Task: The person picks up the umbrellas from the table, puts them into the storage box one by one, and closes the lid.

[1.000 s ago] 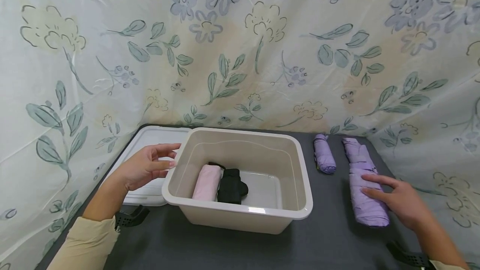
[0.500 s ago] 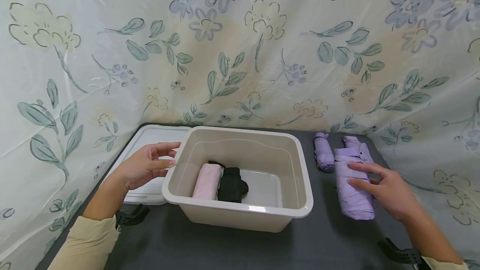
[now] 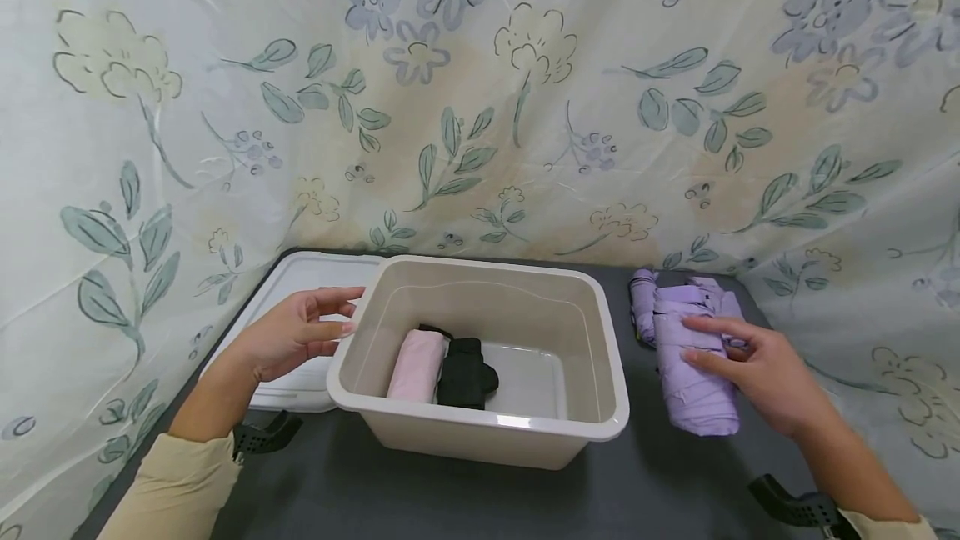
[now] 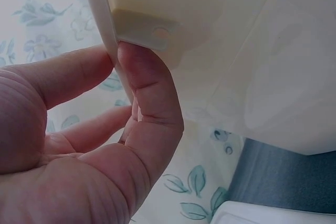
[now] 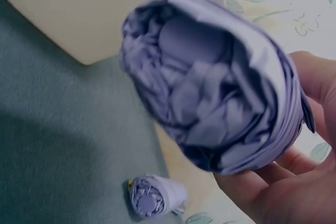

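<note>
Right of the smooth beige plastic bin [image 3: 480, 432], my right hand [image 3: 757, 369] grips a soft, crumpled lilac folded umbrella [image 3: 690, 382]. My left hand [image 3: 288, 340] pinches the bin's rounded rim between thumb and fingers.

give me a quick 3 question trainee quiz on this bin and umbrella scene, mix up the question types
1. True or false: the right hand grips the larger purple umbrella.
2. Which folded items lie inside the beige bin? A) a pink one and a black one B) two purple ones C) nothing
3. Fill in: the left hand touches the bin's ____.

Key
1. True. Its fingers curl round the umbrella; the small purple umbrella lies on the table behind it.
2. A. The pink bundle and the black bundle lie side by side.
3. Rim, with the thumb pressed under it. The white lid lies behind that hand.
</note>
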The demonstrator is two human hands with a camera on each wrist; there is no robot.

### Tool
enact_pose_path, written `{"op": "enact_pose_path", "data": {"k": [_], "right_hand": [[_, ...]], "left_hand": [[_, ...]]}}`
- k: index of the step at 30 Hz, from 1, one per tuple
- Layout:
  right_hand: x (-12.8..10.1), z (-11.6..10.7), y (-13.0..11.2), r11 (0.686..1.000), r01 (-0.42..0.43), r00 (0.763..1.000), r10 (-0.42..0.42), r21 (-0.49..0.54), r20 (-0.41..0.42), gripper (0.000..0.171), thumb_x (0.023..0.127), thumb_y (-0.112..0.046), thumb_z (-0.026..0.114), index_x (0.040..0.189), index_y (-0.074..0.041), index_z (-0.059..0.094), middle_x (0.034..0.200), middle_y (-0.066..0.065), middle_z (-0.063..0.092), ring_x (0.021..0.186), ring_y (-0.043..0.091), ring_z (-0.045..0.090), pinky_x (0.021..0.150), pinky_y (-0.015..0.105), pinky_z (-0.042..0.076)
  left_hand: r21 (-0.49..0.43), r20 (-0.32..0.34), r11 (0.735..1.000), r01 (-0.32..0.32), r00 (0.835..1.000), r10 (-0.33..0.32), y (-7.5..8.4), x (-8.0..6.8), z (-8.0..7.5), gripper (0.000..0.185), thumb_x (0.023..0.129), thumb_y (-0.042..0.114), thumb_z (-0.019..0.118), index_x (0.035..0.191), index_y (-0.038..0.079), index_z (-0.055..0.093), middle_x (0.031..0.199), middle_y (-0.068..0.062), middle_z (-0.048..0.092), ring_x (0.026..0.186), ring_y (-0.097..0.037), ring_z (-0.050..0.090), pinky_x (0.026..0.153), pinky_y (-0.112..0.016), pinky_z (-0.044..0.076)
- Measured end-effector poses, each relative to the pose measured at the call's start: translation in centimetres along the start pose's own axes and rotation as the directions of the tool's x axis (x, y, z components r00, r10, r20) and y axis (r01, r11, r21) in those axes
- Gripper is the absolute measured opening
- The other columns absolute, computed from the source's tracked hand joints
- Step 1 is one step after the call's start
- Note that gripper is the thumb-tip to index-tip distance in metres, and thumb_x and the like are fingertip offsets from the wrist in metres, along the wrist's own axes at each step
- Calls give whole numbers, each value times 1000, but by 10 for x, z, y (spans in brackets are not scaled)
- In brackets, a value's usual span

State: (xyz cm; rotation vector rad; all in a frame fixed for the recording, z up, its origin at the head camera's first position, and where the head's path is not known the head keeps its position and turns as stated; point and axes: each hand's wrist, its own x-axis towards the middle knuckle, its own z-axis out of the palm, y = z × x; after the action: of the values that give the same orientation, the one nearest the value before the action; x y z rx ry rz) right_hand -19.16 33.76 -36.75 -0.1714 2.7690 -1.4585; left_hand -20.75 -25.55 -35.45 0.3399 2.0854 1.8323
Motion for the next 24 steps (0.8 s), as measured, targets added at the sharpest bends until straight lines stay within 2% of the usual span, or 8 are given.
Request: {"op": "enact_pose_path", "data": {"k": [3, 5, 8, 11, 15, 18, 24], "right_hand": [[1, -3, -5, 993, -6, 999, 2, 116, 33, 51, 95, -21, 75, 144, -16, 61, 110, -18, 66, 82, 16, 71, 65, 40, 63], [2, -4, -8, 973, -9, 998, -7, 229, 69, 50, 97, -13, 71, 145, -19, 60, 109, -14, 69, 82, 17, 72, 66, 41, 63], [4, -6, -15, 917, -14, 992, -37, 399, 121, 52, 98, -2, 65, 146, -19, 58, 116, -8, 68, 88, 18, 73, 70, 41, 64], [7, -7, -23, 861, -19, 983, -78, 509, 168, 54, 99, 3, 60, 148, -19, 56, 124, -4, 62, 96, 18, 73, 74, 41, 63], [9, -7, -39, 851, -51, 979, -62, 523, 196, 56, 101, 1, 59, 151, -22, 53, 132, -3, 55, 103, 18, 69, 79, 40, 63], [12, -5, -54, 861, -75, 980, -31, 504, 198, 57, 101, -3, 61, 153, -23, 51, 136, -1, 50, 105, 19, 67, 81, 39, 63], [16, 3, -79, 854, -111, 977, -1, 508, 215, 60, 99, -5, 65, 154, -22, 48, 140, 1, 42, 109, 20, 65, 83, 39, 63]], "left_hand": [[4, -1, 1000, 2, 1000, -2, 1, 0, 1, 68, 100, 6, 64, 158, -4, 30, 121, -6, 58, 104, -13, 68, 90, -33, 61], [9, -3, 1000, 5, 1000, -5, 1, 0, 1, 68, 100, 6, 64, 158, -4, 30, 121, -6, 58, 105, -13, 69, 90, -33, 61], [18, -9, 1000, 10, 1000, -10, 1, 1, 1, 69, 99, 7, 65, 158, -3, 30, 121, -6, 57, 105, -13, 69, 90, -33, 61], [25, -13, 1000, 14, 1000, -14, 1, 1, 1, 70, 99, 7, 65, 159, -2, 29, 121, -5, 58, 105, -13, 68, 90, -33, 61], [29, -10, 999, 19, 1000, -19, 3, 1, 0, 70, 99, 8, 65, 159, -1, 29, 122, -6, 58, 104, -14, 68, 90, -33, 61], [36, -4, 999, 19, 1000, -19, 4, 1, 0, 70, 99, 8, 65, 159, 0, 30, 123, -7, 58, 105, -15, 68, 90, -33, 61], [58, 7, 998, 23, 1000, -24, 8, 2, 0, 69, 99, 8, 65, 158, -2, 31, 123, -8, 57, 104, -14, 68, 90, -32, 61]]}}
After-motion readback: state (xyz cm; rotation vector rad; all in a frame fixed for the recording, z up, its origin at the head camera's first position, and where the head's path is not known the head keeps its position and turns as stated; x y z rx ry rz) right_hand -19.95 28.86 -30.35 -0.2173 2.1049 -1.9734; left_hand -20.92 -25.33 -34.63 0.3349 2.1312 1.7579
